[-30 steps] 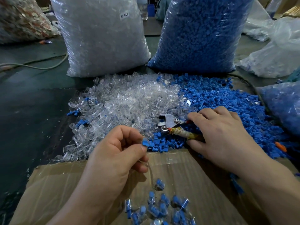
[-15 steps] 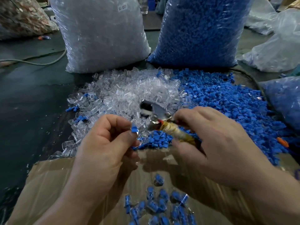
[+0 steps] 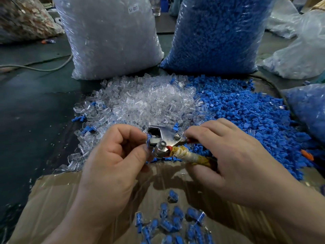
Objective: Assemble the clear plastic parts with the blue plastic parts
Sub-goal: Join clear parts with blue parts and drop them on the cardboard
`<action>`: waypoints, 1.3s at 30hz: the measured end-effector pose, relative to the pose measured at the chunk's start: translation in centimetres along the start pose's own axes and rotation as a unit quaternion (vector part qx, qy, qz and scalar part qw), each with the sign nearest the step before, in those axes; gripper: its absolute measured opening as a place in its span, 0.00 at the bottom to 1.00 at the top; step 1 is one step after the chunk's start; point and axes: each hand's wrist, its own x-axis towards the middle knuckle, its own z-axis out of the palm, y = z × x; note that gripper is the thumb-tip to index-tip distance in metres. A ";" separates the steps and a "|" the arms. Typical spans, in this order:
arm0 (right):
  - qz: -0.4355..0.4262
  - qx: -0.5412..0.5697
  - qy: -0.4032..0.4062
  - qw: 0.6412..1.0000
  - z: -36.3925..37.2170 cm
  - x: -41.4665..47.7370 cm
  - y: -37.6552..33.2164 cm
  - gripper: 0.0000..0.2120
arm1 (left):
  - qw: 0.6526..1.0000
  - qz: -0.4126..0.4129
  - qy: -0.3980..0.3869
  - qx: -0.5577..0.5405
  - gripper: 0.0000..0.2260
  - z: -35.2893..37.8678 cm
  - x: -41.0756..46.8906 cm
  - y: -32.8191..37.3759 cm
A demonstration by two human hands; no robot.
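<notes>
Lifted pliers, handles gripped in curled right hand, against blue part pinched by left hand; pressing likely next.

Two hands, one tool, two heaps

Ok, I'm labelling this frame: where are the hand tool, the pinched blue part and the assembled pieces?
hand tool (image 3: 166,135), head view, metal head plate.
blue part (image 3: 149,139), head view, its visible blue edge.
assembled pieces (image 3: 172,197), head view, the topmost piece.
</notes>
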 end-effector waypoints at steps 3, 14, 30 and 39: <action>-0.007 -0.003 -0.013 1.000 0.0 0.0 0.0 0.29 | 1.000 0.000 -0.003 -0.008 0.07 0.1 -0.1 0.3; -0.011 0.005 0.012 1.000 -0.3 0.1 0.0 0.24 | 0.999 -0.023 -0.021 -0.039 0.07 0.5 -0.4 1.1; 0.001 -0.002 -0.014 1.000 -0.2 0.0 0.1 0.28 | 0.998 -0.020 -0.030 -0.045 0.06 0.4 -0.5 1.1; -0.005 0.016 0.011 1.000 -0.2 0.0 -0.3 0.19 | 1.000 -0.009 -0.015 -0.019 0.09 0.1 -0.4 0.9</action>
